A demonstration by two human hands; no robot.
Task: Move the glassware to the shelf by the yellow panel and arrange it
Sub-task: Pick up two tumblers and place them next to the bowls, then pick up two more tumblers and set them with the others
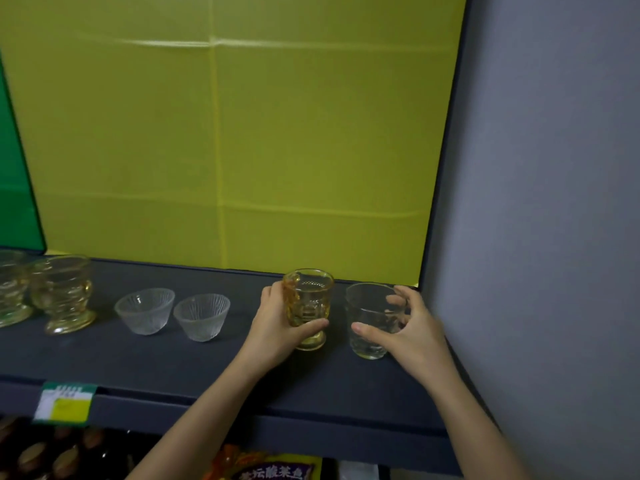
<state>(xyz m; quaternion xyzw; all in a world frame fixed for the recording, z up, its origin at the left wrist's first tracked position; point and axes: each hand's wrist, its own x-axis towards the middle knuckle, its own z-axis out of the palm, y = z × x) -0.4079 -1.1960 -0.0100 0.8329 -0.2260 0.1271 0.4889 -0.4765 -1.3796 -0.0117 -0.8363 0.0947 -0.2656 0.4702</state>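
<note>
A dark shelf (173, 362) runs below the yellow panel (242, 150). My left hand (277, 323) grips an amber footed glass (310, 299) that stands on the shelf right of the middle. My right hand (405, 327) wraps a clear tumbler (367, 317) standing beside it near the grey wall. Two small clear ribbed bowls (145, 315) (202, 317) sit side by side further left. At the far left stand two more amber footed glasses (64, 292) (10, 289), the leftmost cut off by the frame edge.
A grey wall (536, 237) closes the shelf on the right. A green panel (17, 168) adjoins the yellow one at the left. A green-and-white price tag (65, 403) hangs on the shelf's front edge. Packaged goods (270, 469) fill the shelf below.
</note>
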